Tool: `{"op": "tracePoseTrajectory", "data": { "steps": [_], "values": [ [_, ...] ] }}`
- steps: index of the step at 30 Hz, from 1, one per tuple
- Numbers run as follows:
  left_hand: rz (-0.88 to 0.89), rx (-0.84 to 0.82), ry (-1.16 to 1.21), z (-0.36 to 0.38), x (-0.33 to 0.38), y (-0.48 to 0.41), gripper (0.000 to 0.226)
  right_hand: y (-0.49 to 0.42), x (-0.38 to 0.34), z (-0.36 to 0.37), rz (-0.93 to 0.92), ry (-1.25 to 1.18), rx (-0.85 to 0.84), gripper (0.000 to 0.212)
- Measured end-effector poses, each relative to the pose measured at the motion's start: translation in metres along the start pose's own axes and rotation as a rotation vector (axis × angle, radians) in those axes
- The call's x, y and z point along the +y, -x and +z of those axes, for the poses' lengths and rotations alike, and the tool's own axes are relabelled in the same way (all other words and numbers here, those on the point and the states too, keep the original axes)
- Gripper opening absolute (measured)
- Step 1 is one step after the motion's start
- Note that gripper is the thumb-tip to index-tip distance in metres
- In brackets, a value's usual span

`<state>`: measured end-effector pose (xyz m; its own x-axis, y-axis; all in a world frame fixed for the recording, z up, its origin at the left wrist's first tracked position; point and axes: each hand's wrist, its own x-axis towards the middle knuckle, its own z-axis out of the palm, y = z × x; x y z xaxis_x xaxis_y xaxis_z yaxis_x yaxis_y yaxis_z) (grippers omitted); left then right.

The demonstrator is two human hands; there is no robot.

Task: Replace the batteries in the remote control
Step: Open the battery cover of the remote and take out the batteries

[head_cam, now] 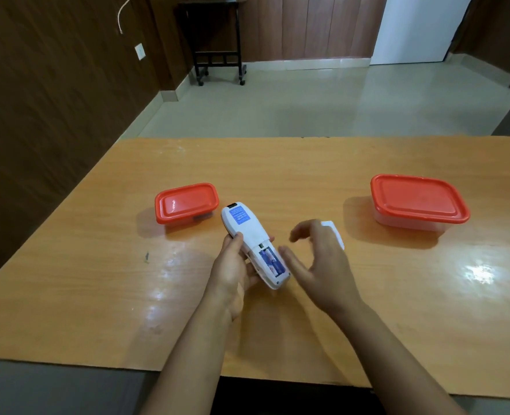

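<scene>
Orange table (277,163) surface | left hand (232,268) gripping white remote control (252,232) back-up, fingers (236,238) curled round its side | bay uncovered, blue batteries (273,262) inside | right hand (322,265) just beside, fingers spread, holding nothing | white battery cover (336,233) just beyond | small red-lidded container (187,202) left, larger red-lidded container (418,199) right

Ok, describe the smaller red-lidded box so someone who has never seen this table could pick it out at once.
On the orange wooden table, look just left of the white remote held in the left hand. There stands a small rectangular box with its red lid on. The other red-lidded box, far on the right, is clearly larger.
</scene>
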<state>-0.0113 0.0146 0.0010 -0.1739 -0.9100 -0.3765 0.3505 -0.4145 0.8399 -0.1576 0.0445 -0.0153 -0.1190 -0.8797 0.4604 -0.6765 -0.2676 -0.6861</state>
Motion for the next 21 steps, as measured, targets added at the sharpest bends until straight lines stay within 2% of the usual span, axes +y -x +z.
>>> {"op": "tracePoseTrajectory", "data": {
  "steps": [4,12,21],
  "values": [
    [-0.041,-0.059,-0.048,0.007,-0.005,0.004,0.032,0.009,-0.009,0.016,-0.172,0.077,-0.088,0.022],
    [-0.077,-0.11,-0.07,0.011,-0.01,0.004,0.027,0.009,-0.006,0.024,-0.196,0.203,-0.015,0.019],
    [-0.102,-0.121,-0.069,0.01,-0.011,0.006,0.031,0.01,-0.007,0.027,-0.225,0.158,0.075,0.024]
  ]
}}
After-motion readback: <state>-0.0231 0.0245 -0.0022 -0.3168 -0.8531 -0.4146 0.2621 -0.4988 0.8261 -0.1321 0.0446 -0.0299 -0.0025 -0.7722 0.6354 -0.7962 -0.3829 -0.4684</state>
